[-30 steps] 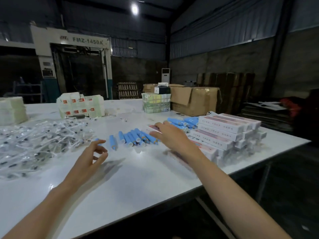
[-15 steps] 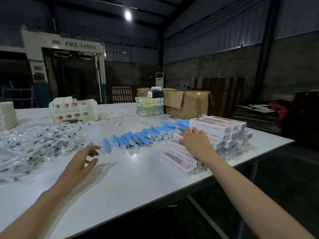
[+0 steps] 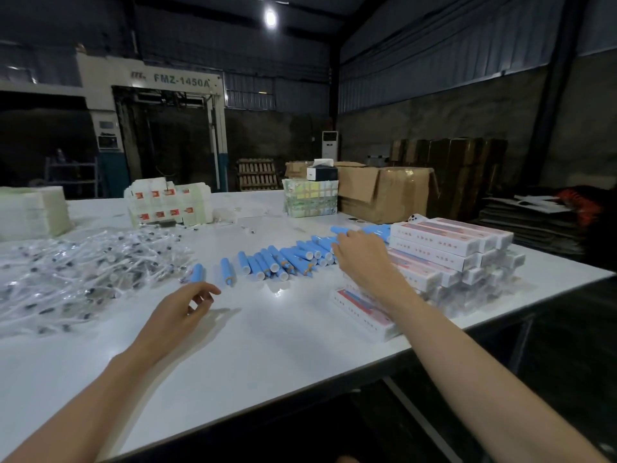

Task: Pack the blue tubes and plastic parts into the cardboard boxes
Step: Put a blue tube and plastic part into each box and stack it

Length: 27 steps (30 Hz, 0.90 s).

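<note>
A row of blue tubes [image 3: 283,262] is laid across a white bench [image 3: 267,345], their long axes pointing roughly toward the viewer. The right hand [image 3: 362,259] is placed at the row's right end, just beside the stacked cardboard boxes [image 3: 447,248]. Its fingers [image 3: 339,247] are extended onto the tubes, with nothing visibly grasped. The left hand [image 3: 182,309] is held near the leftmost tubes, loosely curled and empty. A heap of plastic parts [image 3: 76,265] is seen further left.

The blue tubes [image 3: 283,262] lie on their sides in a loose row across the worktop [image 3: 267,345], with two lying apart at the left end. The clear-wrapped plastic parts [image 3: 76,265] form a tangled heap on the left. The long white-and-pink cardboard boxes [image 3: 447,242] are stacked on the right.
</note>
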Motion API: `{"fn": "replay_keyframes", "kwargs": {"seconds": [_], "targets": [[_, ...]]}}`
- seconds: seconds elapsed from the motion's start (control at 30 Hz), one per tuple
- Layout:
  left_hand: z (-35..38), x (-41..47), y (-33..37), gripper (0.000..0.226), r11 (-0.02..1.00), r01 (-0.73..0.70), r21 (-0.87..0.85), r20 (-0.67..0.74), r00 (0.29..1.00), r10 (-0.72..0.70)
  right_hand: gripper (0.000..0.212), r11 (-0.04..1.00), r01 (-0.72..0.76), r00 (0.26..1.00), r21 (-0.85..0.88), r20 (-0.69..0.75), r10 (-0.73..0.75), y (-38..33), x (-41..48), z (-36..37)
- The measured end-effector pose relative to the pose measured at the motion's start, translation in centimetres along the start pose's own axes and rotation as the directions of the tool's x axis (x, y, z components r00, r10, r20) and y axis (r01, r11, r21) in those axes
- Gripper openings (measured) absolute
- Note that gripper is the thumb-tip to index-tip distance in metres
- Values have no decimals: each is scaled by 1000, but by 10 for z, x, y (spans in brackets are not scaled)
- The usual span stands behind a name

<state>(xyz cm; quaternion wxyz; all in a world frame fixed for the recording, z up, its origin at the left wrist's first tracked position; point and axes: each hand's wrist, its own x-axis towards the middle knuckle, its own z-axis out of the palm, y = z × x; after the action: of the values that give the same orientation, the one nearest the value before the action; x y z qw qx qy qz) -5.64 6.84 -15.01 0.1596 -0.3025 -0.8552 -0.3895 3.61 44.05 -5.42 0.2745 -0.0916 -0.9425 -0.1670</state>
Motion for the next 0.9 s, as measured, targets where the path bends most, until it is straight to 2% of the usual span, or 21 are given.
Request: {"fn": "replay_keyframes", "kwargs": {"seconds": [0.17,0.3,0.4,0.5,0.63,0.7,0.77,0.83,0.9], "targets": [[-4,-1,0,25,996,71,49,-52,996,-69,18,956,91,995,278,-64,-76,-85,37,4],[-7,-4,4,24,982,148,115,-102,985,-137,28,822,133,988,554,-136,-69,-169,47,7],[-10,-4,7,22,961,225,161,-139,969,-203,34,704,122,991,699,-122,-50,-223,39,15],[-12,-3,8,21,940,273,204,-160,957,-243,36,630,78,996,772,-42,-73,-253,28,33],[-23,-1,9,19,908,295,298,-136,954,-266,39,652,102,989,751,-6,-147,-262,26,49],[-44,1,3,23,851,323,413,-67,943,-326,38,642,116,983,758,5,-184,-261,26,53],[-78,0,-13,34,754,376,539,-26,902,-431,39,602,102,982,792,17,-188,-258,27,56],[-123,-17,-36,45,607,467,643,-86,832,-549,40,560,77,983,825,32,-182,-256,26,56],[-173,-50,-58,44,397,578,713,-263,745,-613,39,527,60,982,847,43,-181,-255,26,55]]}}
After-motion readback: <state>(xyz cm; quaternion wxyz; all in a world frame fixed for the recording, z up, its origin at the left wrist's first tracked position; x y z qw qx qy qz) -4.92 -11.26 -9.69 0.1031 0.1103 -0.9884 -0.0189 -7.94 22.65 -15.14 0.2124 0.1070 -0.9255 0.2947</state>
